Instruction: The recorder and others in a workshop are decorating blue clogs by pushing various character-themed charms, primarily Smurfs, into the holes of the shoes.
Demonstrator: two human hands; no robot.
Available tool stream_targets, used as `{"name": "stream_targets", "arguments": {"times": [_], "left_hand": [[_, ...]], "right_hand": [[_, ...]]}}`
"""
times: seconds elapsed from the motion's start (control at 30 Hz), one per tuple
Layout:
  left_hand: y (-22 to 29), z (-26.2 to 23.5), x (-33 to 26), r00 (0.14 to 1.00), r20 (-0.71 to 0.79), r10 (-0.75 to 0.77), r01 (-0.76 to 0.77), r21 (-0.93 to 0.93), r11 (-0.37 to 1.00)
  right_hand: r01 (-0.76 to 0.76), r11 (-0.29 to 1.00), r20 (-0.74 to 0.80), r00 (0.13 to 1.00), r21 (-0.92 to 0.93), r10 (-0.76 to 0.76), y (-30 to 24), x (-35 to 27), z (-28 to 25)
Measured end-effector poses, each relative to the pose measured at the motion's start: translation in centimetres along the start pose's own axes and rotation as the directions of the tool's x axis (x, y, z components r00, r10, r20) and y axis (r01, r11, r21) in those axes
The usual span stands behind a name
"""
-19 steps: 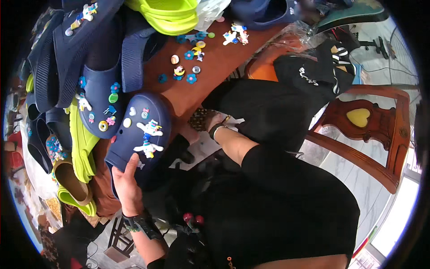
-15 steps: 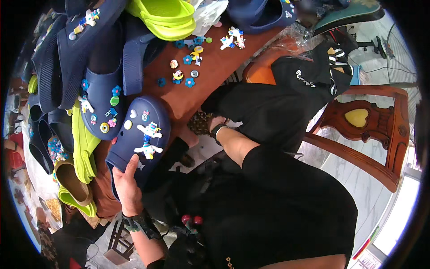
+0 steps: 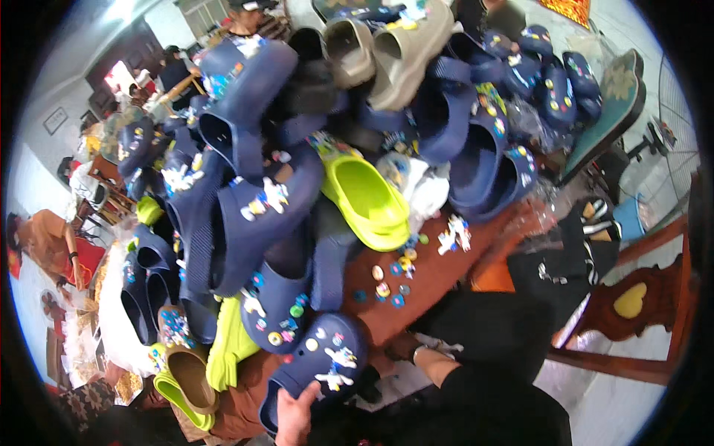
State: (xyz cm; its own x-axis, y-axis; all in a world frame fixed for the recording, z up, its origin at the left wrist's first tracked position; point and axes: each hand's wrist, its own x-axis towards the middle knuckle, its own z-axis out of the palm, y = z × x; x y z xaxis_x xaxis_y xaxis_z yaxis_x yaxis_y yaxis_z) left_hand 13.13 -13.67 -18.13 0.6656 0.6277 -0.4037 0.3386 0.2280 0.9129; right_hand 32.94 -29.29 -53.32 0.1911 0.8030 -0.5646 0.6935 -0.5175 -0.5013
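My left hand (image 3: pixel 295 413) grips a navy clog (image 3: pixel 311 360) by its heel end, thumb pressed on top. White cartoon figure charms and smaller round charms dot the clog's upper. Below the table edge, my right hand (image 3: pixel 404 347) hangs near my lap; blur and its small size hide what its fingers do. Another navy clog (image 3: pixel 269 323) with several charms lies just beyond the held one. Loose charms (image 3: pixel 399 300), blue flowers and small round pieces among them, are scattered on the brown table (image 3: pixel 349 325). White figure charms (image 3: pixel 454 235) lie together farther right.
Navy, lime-green (image 3: pixel 368 201), beige (image 3: pixel 411 53) and brown (image 3: pixel 192 377) clogs heap high across the table. A carved wooden chair (image 3: pixel 632 320) and a wire-guarded fan (image 3: pixel 678 126) are at the right. Other people (image 3: pixel 48 241) work at the far left and back.
The view has tilted up, so the clog pile and the room behind it now show. My left hand still holds the navy clog, now lower in the picture.
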Motion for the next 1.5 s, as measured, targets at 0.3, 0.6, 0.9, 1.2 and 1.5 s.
{"name": "stream_targets", "arguments": {"times": [0.3,0.6,0.9,1.2,1.5], "left_hand": [[0.2,-1.5,0.2,0.994,0.113,-0.006,0.001,0.047,0.999],[-0.8,0.0,-0.3,0.994,0.034,0.107,-0.105,-0.042,0.994],[-1.1,-0.2,0.0,0.993,0.087,0.085,-0.088,0.029,0.996],[-0.5,0.4,0.2,0.997,0.053,0.053,-0.054,0.018,0.998],[-1.4,1.1,1.2,0.989,0.056,0.134,-0.139,0.084,0.987]], "right_hand": [[0.041,0.973,-0.196,0.977,-0.229,-0.087,-2.3,-1.3,-2.9],[0.176,0.944,-0.196,0.952,-0.279,-0.236,-0.8,2.3,-0.9],[0.363,0.899,-0.063,0.919,-0.245,-0.389,0.3,4.2,0.0],[0.464,0.858,0.040,0.883,-0.221,-0.468,0.5,5.6,0.6],[0.491,0.858,0.027,0.869,-0.152,-0.493,3.0,5.1,-2.6]]}}
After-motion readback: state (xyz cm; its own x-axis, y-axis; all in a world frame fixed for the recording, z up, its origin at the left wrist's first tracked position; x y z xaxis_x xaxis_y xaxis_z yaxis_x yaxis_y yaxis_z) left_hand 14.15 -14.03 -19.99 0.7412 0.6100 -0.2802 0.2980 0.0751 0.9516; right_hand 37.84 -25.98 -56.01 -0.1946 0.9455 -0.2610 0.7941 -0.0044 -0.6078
